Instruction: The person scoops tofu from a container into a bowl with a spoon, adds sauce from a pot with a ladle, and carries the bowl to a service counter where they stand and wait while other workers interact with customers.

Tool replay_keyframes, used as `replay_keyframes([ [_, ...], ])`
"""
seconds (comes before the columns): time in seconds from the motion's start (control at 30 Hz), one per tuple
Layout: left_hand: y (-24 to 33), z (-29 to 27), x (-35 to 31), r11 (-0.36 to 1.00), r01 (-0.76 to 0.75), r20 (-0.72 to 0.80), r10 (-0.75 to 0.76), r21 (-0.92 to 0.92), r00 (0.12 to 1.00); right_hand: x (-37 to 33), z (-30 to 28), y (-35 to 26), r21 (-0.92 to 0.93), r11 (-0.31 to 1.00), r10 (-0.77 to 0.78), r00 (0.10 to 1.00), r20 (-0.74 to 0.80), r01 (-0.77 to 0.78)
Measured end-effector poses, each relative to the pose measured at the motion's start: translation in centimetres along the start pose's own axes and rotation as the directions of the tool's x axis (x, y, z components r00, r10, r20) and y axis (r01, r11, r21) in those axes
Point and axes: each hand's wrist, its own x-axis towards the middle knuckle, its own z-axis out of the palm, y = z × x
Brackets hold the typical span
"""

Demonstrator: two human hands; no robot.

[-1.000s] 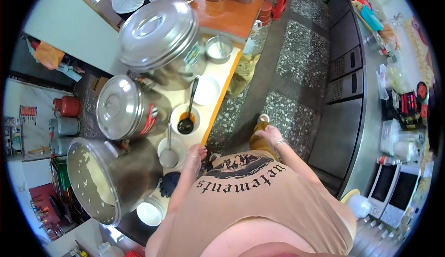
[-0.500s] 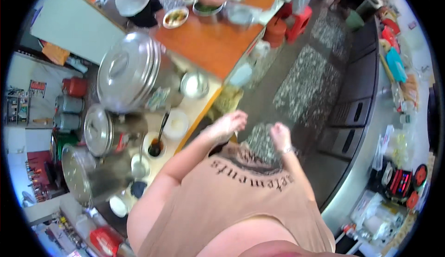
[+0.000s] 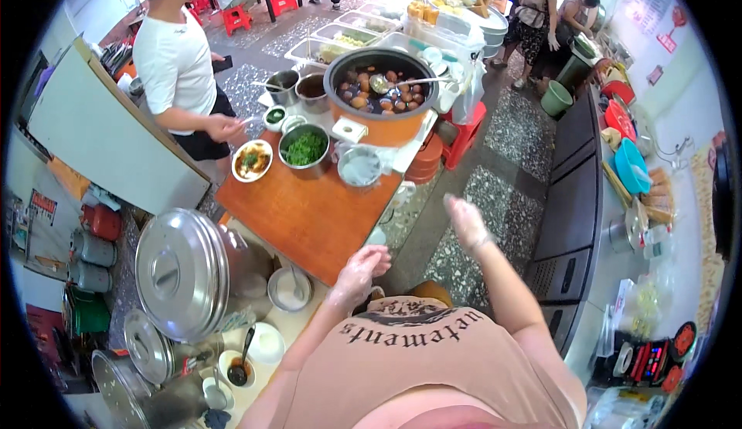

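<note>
My left hand point(image 3: 363, 271), in what looks like a thin clear glove, is beside the near corner of the orange-brown table point(image 3: 309, 216). Its fingers are curled in, with nothing visible in them. My right hand point(image 3: 467, 225), also seemingly gloved, is over the aisle to the right of the table, fingers stretched out and slightly blurred; it holds nothing. Nearest my left hand is a metal pot with white contents point(image 3: 290, 290). On the table are a metal pot of chopped greens point(image 3: 306, 148), an oval dish of food point(image 3: 252, 161) and a clear bowl point(image 3: 360, 168).
A big pot of eggs in dark broth point(image 3: 379, 89) has a ladle in it. Large lidded steel pots point(image 3: 182, 274) crowd the left. Steel cabinets point(image 3: 568, 232) line the right. A person in white point(image 3: 178, 66) stands across the table; others are at the far end.
The view has tilted up and shows more of the table and room. My right hand has opened out from a curl. The person in white has moved a hand from the greens to near the oval dish.
</note>
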Motion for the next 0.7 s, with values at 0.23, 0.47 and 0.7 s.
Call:
replay_keyframes([
  [0.23,1.9,-2.3,3.2,0.985,-0.095,-0.409,0.028,-0.144,0.912,19.5,-0.9,-6.0,0.079,0.971,-0.236,0.954,0.186,0.225],
  [0.47,3.3,2.2,8.5,0.932,-0.337,-0.762,0.121,-0.134,0.637,49.9,-9.6,-15.8,0.014,0.928,-0.366,0.916,-0.165,0.373],
  [0.7,6.5,7.9,17.8,0.923,-0.361,-0.812,0.105,-0.135,0.574,76.0,-18.0,-17.0,-0.361,0.906,-0.320,0.916,-0.242,0.221],
])
